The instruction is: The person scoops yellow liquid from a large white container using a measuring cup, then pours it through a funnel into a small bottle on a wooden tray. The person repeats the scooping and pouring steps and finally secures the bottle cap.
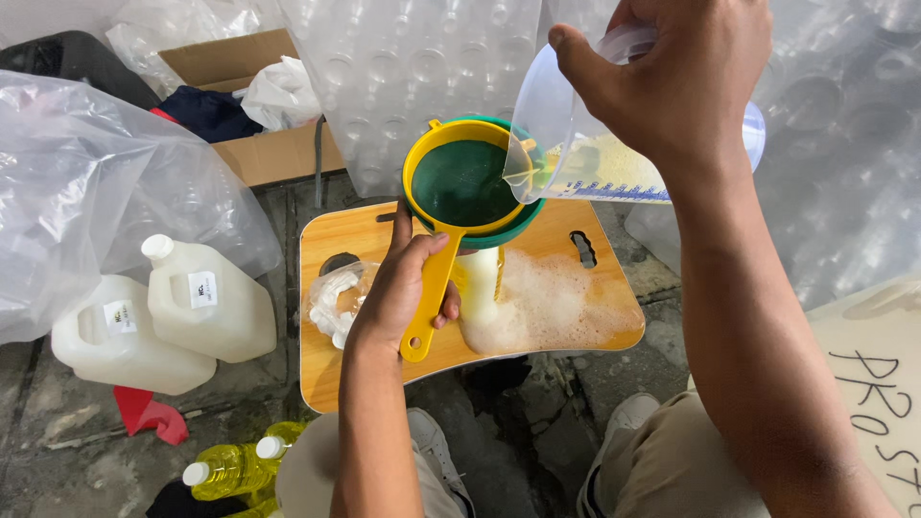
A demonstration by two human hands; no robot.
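White-labelled jugs (163,317), cardboard box (259,144)

The round plastic strainer (459,182) has a bright yellow rim and handle with dark mesh, sitting in a green plastic funnel (523,223). The clear plastic measuring jug (614,153) carries blue printed markings and pale yellowish liquid. The small wooden tray table (331,374) is honey-orange — patched with white foam (547,307). Two squat plastic jugs (163,312) are milky white with white caps and white labels. The slim bottles (235,467) below glow clear yellow under white caps. A red plastic piece (144,412) lies on grey floor; the cardboard box (259,144) is plain brown.
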